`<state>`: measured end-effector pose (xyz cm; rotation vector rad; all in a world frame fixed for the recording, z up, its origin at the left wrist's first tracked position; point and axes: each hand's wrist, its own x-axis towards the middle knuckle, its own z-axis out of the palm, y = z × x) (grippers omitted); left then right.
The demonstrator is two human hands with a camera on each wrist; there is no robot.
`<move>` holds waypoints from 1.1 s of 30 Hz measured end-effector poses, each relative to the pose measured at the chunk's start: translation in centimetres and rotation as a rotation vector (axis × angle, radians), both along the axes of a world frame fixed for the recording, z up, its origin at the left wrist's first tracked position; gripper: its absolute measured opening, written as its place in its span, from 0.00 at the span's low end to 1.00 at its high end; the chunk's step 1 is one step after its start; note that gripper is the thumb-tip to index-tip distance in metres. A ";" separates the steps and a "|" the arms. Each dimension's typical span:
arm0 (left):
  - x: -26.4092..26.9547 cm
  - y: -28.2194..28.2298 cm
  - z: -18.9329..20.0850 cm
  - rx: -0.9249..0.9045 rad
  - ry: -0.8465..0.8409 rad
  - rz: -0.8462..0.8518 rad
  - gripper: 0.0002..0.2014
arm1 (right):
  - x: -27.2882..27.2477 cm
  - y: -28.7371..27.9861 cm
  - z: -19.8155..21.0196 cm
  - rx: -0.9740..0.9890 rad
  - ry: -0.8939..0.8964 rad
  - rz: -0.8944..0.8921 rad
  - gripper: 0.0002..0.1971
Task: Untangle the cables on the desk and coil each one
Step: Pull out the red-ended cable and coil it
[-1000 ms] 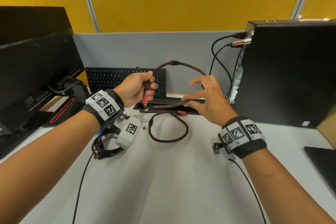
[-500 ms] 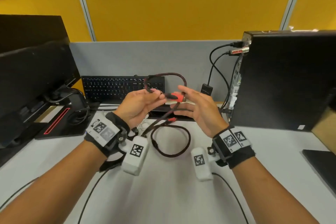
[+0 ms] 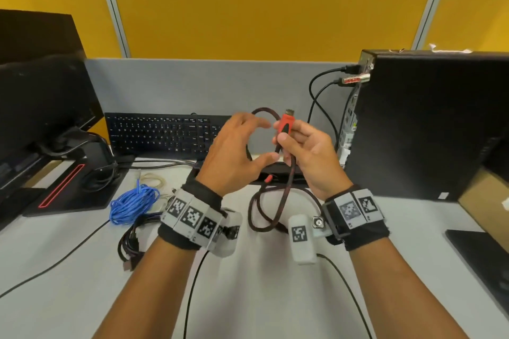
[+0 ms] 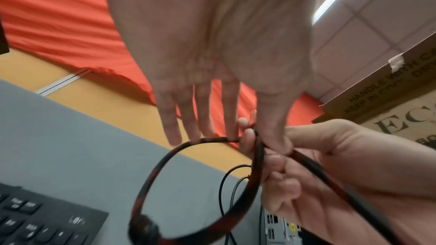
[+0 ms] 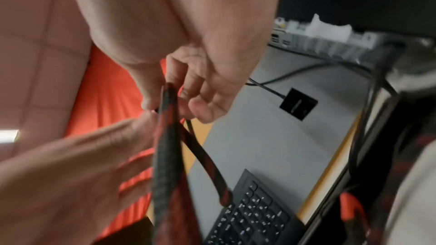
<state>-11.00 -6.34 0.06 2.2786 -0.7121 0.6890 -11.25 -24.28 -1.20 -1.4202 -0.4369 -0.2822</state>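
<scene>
Two hands: right hand (image 3: 308, 151) pinches red-black braided HDMI cable (image 3: 286, 173); left hand (image 3: 234, 154) spread, fingers straight. Matte grey surface (image 3: 261, 283), yellow partition (image 3: 261, 8).

I log a braided cable (image 3: 286, 184) patterned black and dark red with a red-and-black plug (image 3: 285, 124), a bright blue cable bundle (image 3: 132, 202) beside black coiled cables (image 3: 131, 243) on the pale grey desk (image 3: 261, 297), a black keyboard (image 3: 162, 133), and a yellow wall (image 3: 261, 8).
</scene>
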 end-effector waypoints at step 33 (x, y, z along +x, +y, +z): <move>-0.5 2.1 7.8 -1.103 1.097 -0.378 0.17 | -2.1 -3.6 -5.8 -0.808 -0.086 0.238 0.12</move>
